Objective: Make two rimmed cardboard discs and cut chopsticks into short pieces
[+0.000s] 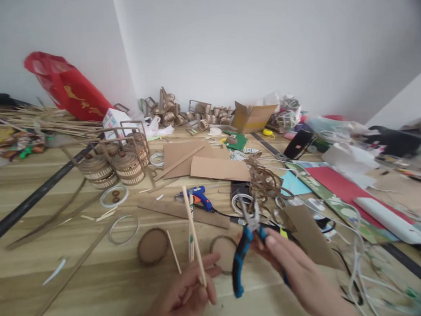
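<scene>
A thin wooden stick stands tilted in my left hand, pinched between thumb and fingers. My right hand grips a pair of pliers with blue and black handles; its jaws are spread and point away from me, apart from the stick. Just behind my left hand lie more pale sticks. A round cardboard disc with a ridged rim rests left of the stick. Another disc lies between my hands, partly covered by my fingers.
A blue glue gun lies ahead, near cardboard sheets. Small lidded baskets stand at the left beside white rings. Brown strips are tangled right of centre. White cord trails along the right.
</scene>
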`<state>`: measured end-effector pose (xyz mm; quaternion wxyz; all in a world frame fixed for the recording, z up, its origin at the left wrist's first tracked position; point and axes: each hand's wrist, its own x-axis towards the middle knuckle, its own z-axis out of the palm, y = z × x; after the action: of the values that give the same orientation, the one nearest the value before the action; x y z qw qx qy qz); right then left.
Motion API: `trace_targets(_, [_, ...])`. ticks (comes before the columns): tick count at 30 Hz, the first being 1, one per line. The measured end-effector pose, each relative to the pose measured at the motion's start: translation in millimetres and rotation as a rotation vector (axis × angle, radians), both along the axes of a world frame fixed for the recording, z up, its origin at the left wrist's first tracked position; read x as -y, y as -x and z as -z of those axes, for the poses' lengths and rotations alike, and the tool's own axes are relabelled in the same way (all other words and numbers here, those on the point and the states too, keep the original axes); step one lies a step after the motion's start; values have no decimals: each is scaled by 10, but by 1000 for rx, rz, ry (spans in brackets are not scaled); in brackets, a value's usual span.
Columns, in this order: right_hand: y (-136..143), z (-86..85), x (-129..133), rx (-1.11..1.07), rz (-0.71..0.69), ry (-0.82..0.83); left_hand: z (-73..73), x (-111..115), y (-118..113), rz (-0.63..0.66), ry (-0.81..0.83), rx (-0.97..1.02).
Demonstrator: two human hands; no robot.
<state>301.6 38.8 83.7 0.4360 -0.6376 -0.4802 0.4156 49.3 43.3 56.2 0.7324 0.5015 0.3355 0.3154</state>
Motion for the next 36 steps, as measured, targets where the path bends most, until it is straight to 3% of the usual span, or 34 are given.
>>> trace_targets(4, [520, 255, 47, -34, -129, 22, -19, 6, -62, 77, -41, -90])
trace_targets(8, [855, 419, 61, -250, -60, 20, 51, 19, -83, 56, -123, -165])
trace_targets(10, [945, 422, 63, -489, -57, 90, 95, 29, -87, 59, -79, -122])
trace_targets(13, [1019, 359, 55, -823, -171, 202, 163, 46, -93, 42, 14, -59])
trace_targets(16, [1050, 322, 31, -910, -253, 253, 234, 69, -109, 37, 74, 3])
trace_targets(20, [1006, 388, -19, -814, -149, 221, 285, 76, -113, -61, 132, 45])
trace_targets(25, [873, 532, -5, -417, 133, -64, 203, -11, -60, -379, 286, 82])
trace_targets(31, [980, 687, 137, 98, -68, -152, 137, -65, -82, -479, 419, 172])
trace_targets(36, [1067, 681, 129, 250, -83, -260, 151, -31, -138, -452, 421, 165])
